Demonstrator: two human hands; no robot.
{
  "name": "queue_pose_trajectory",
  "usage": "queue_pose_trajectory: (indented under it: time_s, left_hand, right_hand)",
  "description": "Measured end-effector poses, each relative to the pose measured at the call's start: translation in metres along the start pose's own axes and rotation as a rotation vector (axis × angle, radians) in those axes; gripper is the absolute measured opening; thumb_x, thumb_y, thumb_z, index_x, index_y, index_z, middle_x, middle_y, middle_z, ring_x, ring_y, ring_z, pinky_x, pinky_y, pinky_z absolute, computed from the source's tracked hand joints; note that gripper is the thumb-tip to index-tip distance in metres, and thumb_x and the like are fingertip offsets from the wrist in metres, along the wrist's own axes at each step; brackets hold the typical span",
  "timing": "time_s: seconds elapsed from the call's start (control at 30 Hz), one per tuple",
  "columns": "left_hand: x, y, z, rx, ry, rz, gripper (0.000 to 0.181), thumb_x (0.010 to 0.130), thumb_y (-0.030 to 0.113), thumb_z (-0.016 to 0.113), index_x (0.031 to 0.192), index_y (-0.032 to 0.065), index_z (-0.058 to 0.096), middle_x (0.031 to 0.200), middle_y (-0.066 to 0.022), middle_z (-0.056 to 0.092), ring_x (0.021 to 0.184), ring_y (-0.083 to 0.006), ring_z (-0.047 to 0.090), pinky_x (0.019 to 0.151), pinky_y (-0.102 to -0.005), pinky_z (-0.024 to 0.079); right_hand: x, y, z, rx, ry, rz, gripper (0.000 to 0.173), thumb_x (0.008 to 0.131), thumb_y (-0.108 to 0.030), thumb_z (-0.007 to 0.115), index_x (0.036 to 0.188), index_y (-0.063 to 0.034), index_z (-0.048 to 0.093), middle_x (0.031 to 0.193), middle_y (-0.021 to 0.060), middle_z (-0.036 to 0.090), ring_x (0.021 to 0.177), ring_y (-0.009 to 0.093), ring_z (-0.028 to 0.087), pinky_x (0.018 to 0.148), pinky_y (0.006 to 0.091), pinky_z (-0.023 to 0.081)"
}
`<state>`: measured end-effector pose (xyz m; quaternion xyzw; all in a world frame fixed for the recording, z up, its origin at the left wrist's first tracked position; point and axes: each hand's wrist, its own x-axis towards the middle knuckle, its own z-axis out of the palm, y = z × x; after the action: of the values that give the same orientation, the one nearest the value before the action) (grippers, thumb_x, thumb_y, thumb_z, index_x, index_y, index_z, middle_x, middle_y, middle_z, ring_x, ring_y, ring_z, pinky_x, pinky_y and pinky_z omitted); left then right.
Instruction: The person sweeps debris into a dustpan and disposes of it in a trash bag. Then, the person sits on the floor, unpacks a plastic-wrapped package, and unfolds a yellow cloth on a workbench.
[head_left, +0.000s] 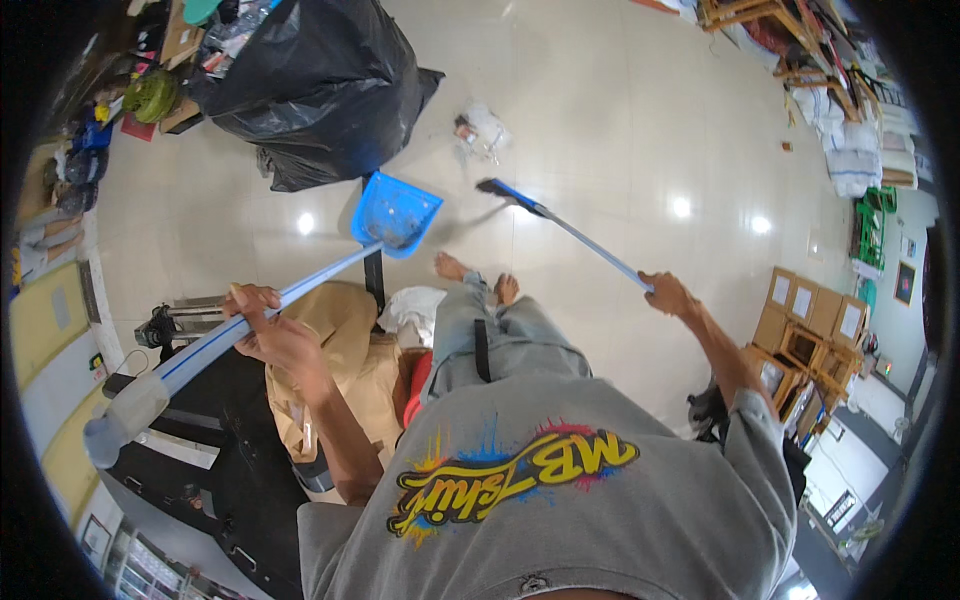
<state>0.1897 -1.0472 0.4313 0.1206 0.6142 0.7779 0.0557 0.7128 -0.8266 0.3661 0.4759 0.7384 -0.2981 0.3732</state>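
My left hand (274, 322) grips the long handle of a blue dustpan (397, 210), whose pan is off the handle's far end beside a black garbage bag (322, 90). Grey dust and small bits lie in the pan. In my right hand (670, 294) is the pole of a broom (592, 244). Its dark bristle head (499, 187) points left, at or just above the tiled floor; which of the two I cannot tell. Beyond the broom head lies a small heap of litter (481, 131) with clear plastic and dark scraps.
Brown paper (330, 330) and a white cloth or bag (414, 309) lie left of my legs, near a black table (247, 450). Cardboard boxes (806, 304) are stacked at right above wooden frames (817, 352). White sacks (847, 157) line the far right.
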Motion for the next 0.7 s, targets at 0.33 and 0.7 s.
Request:
queue_pose_trajectory:
  time_s: [0.33,0.7]
  left_hand:
    - [-0.007,-0.044,0.029,0.037,-0.045,-0.004,0.028,0.090,0.012,0.062,0.069,0.0080,0.044,0.066,-0.0009,0.044,0.061,-0.0092,0.040,0.060,-0.0256,0.034]
    - [-0.033,-0.110,0.069,0.138,-0.157,-0.190,0.038,0.092,0.016,0.061,0.064,0.0079,0.035,0.065,0.0020,0.036,0.063,-0.0079,0.032,0.060,-0.0243,0.028]
  right_hand:
    - [-0.044,-0.022,-0.029,0.611,0.150,0.277,0.053,0.082,-0.014,0.059,0.133,-0.0050,0.050,0.054,0.0043,0.050,0.043,0.013,0.050,0.039,0.0304,0.042]
    - [0.288,-0.063,-0.049,0.072,0.579,0.058,0.023,0.085,-0.013,0.049,0.099,0.0006,0.061,0.086,0.0199,0.067,0.078,0.037,0.067,0.067,0.0439,0.056]
